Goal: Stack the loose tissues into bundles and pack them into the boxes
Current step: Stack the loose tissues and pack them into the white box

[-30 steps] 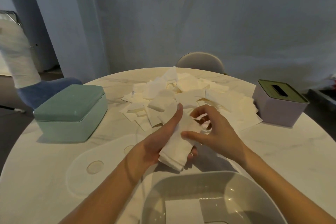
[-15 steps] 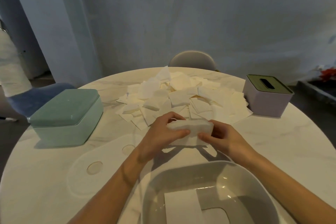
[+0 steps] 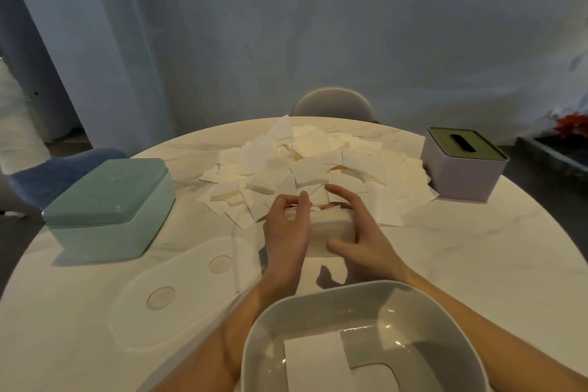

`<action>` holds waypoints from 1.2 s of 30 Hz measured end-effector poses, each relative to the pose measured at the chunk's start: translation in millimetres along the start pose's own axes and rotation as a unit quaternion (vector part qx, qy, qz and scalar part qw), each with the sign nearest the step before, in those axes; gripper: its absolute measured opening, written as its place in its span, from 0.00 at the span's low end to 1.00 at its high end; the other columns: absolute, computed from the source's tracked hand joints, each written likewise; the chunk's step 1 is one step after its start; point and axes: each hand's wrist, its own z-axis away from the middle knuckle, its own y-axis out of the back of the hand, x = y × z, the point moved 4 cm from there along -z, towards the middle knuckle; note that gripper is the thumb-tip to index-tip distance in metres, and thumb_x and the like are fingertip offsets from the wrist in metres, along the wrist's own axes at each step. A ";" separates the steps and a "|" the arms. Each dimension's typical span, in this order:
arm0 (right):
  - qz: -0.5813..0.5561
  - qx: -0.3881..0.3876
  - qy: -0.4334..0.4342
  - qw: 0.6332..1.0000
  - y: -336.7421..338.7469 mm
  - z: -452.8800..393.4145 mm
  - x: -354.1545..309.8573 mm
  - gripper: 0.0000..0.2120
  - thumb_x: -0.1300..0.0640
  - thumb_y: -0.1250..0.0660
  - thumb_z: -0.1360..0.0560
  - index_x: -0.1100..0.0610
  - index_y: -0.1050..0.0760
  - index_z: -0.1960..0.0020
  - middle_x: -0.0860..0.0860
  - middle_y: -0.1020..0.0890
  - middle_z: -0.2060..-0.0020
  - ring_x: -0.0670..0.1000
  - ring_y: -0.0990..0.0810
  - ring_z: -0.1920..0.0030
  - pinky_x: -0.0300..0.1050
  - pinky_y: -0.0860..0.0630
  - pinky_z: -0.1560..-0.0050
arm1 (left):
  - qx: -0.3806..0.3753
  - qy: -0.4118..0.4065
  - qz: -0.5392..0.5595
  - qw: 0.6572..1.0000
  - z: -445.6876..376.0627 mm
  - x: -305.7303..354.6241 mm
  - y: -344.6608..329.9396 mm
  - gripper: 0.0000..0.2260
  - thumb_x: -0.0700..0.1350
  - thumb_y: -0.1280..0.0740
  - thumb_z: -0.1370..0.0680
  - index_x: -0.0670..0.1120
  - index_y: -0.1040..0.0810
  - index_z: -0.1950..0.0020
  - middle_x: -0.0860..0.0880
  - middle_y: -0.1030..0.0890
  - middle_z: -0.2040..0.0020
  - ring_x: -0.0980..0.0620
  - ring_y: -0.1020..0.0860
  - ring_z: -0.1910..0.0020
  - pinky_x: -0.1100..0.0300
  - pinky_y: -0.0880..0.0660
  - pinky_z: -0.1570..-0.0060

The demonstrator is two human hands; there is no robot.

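A thick bundle of white tissues (image 3: 331, 227) stands on the table between my hands. My left hand (image 3: 286, 232) clasps its left end with fingers curled over the top. My right hand (image 3: 359, 232) presses its right end, thumb in front and fingers spread over the back. Behind the bundle lies a wide heap of loose tissues (image 3: 315, 165). An open grey box (image 3: 366, 312) sits nearest me with a folded tissue (image 3: 315, 363) inside. A closed mint-green box (image 3: 111, 204) stands at the left. A lilac box with a slotted green lid (image 3: 461, 162) stands at the right.
A translucent lid (image 3: 184, 293) with two round marks lies flat on the round marble table (image 3: 477, 258), left of the grey box. A grey chair back (image 3: 332, 102) rises beyond the far edge. A blue seat (image 3: 54, 172) sits at far left.
The bundle was lying loosely across my left palm; both hands then turned it sideways, squared it and set it down nearer the loose heap. My right fingers have opened over its back.
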 end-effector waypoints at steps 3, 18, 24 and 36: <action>0.009 0.007 -0.002 1.000 -0.2 -1.6 -0.5 0.41 0.59 0.26 0.34 0.34 0.36 0.28 0.50 0.24 0.39 0.56 0.21 0.40 0.55 0.16 0.47 | 0.012 0.004 -0.014 1.000 -1.9 -2.7 3.2 0.11 0.60 0.38 0.21 0.60 0.23 0.42 0.58 0.20 0.44 0.51 0.22 0.44 0.43 0.22 0.38; 0.096 -0.069 -0.001 0.993 10.6 -0.2 -4.7 0.34 0.60 0.30 0.21 0.33 0.39 0.27 0.45 0.25 0.38 0.56 0.22 0.39 0.45 0.17 0.48 | -0.074 0.016 0.028 0.997 -0.5 8.4 11.2 0.07 0.46 0.36 0.17 0.57 0.24 0.42 0.55 0.20 0.46 0.50 0.21 0.46 0.44 0.16 0.50; 0.180 -0.045 0.006 0.983 32.4 12.2 -6.9 0.23 0.52 0.26 0.24 0.42 0.26 0.31 0.40 0.17 0.41 0.45 0.17 0.42 0.40 0.20 0.40 | -0.275 -0.121 -0.259 0.918 -11.3 30.8 26.5 0.18 0.59 0.29 0.23 0.52 0.23 0.38 0.55 0.21 0.41 0.55 0.22 0.44 0.66 0.25 0.47; -0.039 0.032 -0.086 0.995 27.6 18.5 -71.2 0.12 0.54 0.29 0.23 0.58 0.18 0.42 0.51 0.13 0.50 0.52 0.14 0.49 0.41 0.18 0.52 | -0.318 -0.131 -0.202 0.917 16.1 70.1 45.0 0.15 0.53 0.27 0.22 0.52 0.22 0.37 0.55 0.18 0.46 0.54 0.18 0.48 0.62 0.18 0.52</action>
